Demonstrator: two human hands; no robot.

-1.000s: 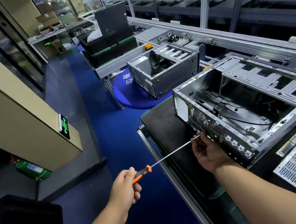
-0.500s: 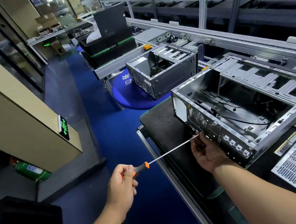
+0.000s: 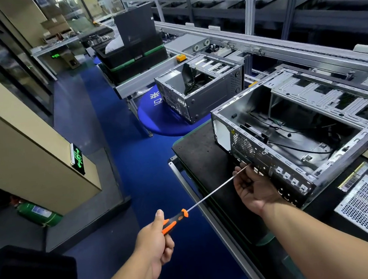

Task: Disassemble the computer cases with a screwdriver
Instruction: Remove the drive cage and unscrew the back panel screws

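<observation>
Now left hand [image 3: 155, 243] grips rubbery orange-black screwdriver [image 3: 204, 201] against perforated steel case [image 3: 267, 155].

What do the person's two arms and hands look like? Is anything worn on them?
Both forearms are bare as far as the frame shows: no sleeves reach into view. The left hand and the right hand wear no gloves. No watch, ring, wrist strap or marking is visible on either.

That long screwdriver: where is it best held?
By the orange-and-black handle, from its butt end, as the left hand does. The thin bare shaft gives little purchase; the right hand only steadies it near the near case.
</observation>
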